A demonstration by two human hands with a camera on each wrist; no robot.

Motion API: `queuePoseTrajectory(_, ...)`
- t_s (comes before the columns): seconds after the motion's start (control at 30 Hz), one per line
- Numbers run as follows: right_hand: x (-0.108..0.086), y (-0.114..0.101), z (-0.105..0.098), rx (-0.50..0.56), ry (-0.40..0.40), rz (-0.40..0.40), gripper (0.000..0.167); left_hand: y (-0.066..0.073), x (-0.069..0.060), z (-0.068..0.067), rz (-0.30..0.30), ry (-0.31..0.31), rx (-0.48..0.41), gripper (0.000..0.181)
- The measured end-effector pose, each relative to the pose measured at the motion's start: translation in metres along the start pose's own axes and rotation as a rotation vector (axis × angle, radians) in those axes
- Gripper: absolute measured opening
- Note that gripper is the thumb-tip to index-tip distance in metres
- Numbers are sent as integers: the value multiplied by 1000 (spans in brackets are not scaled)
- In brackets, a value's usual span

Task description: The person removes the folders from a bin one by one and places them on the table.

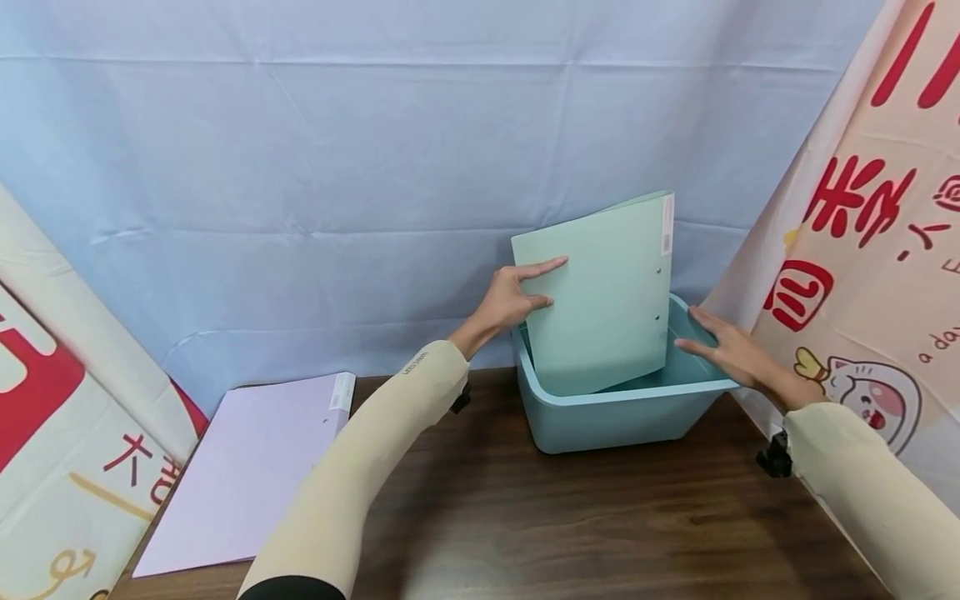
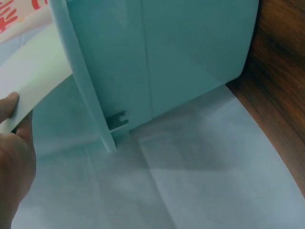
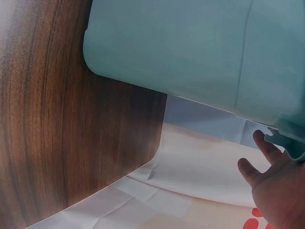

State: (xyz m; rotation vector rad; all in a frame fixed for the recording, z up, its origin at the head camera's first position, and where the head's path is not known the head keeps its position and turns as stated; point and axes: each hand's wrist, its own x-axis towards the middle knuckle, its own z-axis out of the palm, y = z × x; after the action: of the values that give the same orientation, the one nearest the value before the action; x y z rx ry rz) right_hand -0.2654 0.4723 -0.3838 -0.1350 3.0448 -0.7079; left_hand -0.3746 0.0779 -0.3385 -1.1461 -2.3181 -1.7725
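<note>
My left hand (image 1: 506,300) pinches the left edge of a pale green file folder (image 1: 600,292), its thumb on the near face. The folder stands tilted with its lower end inside a blue-green plastic bin (image 1: 622,421). A second green edge shows behind its top. In the left wrist view, the thumb and fingers of the left hand (image 2: 16,157) hold the folder's pale sheet (image 2: 38,71) beside the bin's rim. At the bin's right end, my right hand (image 1: 738,354) holds the rim, thumb inside. Its other fingers (image 3: 269,150) show outside, below the rim, in the right wrist view.
A lilac file folder (image 1: 247,467) with a white label lies flat on the dark wooden table (image 1: 600,517) at the left. Behind the bin hangs a light blue cloth (image 1: 337,167). Printed cloths hang at the left and right (image 1: 862,250).
</note>
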Motion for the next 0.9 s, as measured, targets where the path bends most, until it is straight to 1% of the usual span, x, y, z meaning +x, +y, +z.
queuePoseTrajectory(0.13, 0, 1, 0, 3, 2, 3, 94, 5, -3, -3, 32, 4, -23, 71)
queuePoseTrajectory(0.27, 0, 1, 0, -2, 4, 10, 95, 12, -6, -5, 53, 18, -28, 70)
queuePoseTrajectory(0.37, 1, 1, 0, -4, 3, 6, 94, 15, -8, -7, 70, 46, -29, 69)
queuePoseTrajectory(0.57, 0, 2, 0, 8, 13, -10, 93, 20, -13, -12, 79, 109, -42, 67)
queuePoseTrajectory(0.73, 0, 2, 1, -5, 7, -11, 93, 25, -19, -17, 121, 163, -42, 67)
queuePoseTrajectory(0.9, 0, 3, 1, -10, 5, -15, 94, 31, -26, -18, 121, 187, -69, 68)
